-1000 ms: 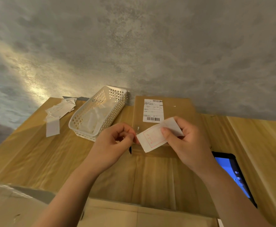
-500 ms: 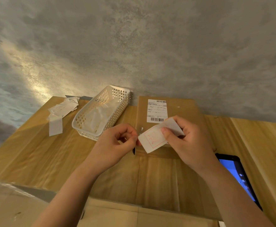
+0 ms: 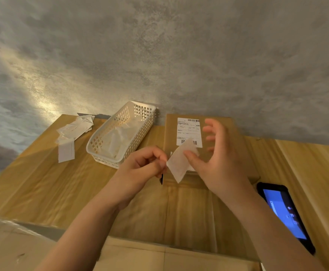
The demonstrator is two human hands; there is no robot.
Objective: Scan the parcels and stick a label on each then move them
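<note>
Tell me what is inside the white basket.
The white basket holds a loose heap of thin, pale translucent sheets, perhaps peeled label backings. Whatever lies under them on the basket floor is covered and cannot be seen.

A matt paper label (image 3: 180, 163) is seen over a brown cardboard parcel (image 3: 218, 126), beside a perforated white plastic basket (image 3: 101, 141) on grained wood table (image 3: 32, 182).

Left hand (image 3: 140, 169) pinching a white label (image 3: 180, 165) above the parcel (image 3: 218, 153); right hand (image 3: 216, 153) spread, thumb on it. Basket (image 3: 105, 141) left of the parcel, phone (image 3: 284, 214) right.
</note>
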